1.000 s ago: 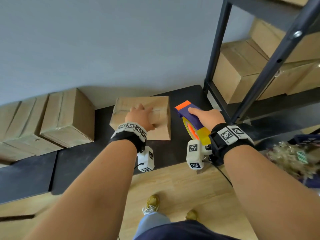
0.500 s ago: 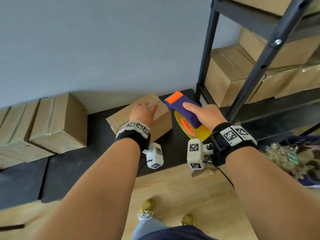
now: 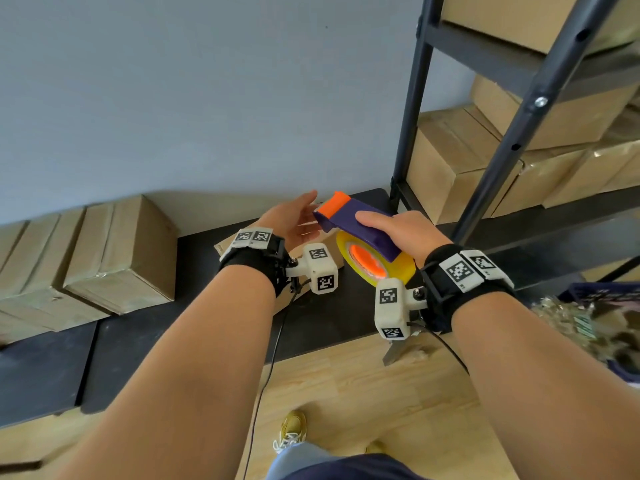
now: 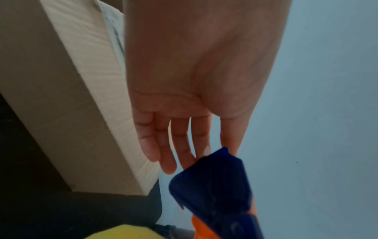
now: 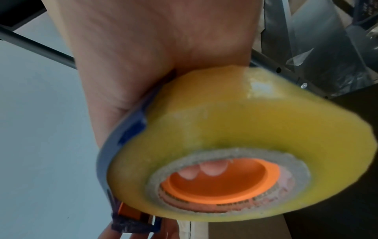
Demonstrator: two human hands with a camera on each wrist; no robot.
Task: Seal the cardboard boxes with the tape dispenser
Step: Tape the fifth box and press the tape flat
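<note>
Since the earlier head frames, the left hand (image 3: 294, 221) has lifted off the cardboard box (image 3: 311, 245) and now reaches, fingers straight and relaxed, toward the orange nose of the tape dispenser (image 3: 360, 233), which has risen to the centre of the frame. The box itself, square to the wall a second ago, now sits skewed and mostly hidden beneath both hands, just below centre.

The right hand (image 3: 401, 233) grips the dispenser, palm over its purple body; in the right wrist view fingertips (image 5: 212, 168) show curled inside the orange core of the yellow tape roll (image 5: 235, 145). In the left wrist view the left fingers (image 4: 165, 145) lie beside the dark blue nose, apparently touching it, holding nothing.

The likely aim is to free the tape end. The risks: the cutter at the nose could nick the left fingertips if they slide across it; loose tape could fold onto itself; and the unheld, skewed box may shift once tape is pressed down.

Sealed boxes (image 3: 114, 251) sit at middle left, a black shelf rack (image 3: 412, 109) with more boxes at upper right.
</note>
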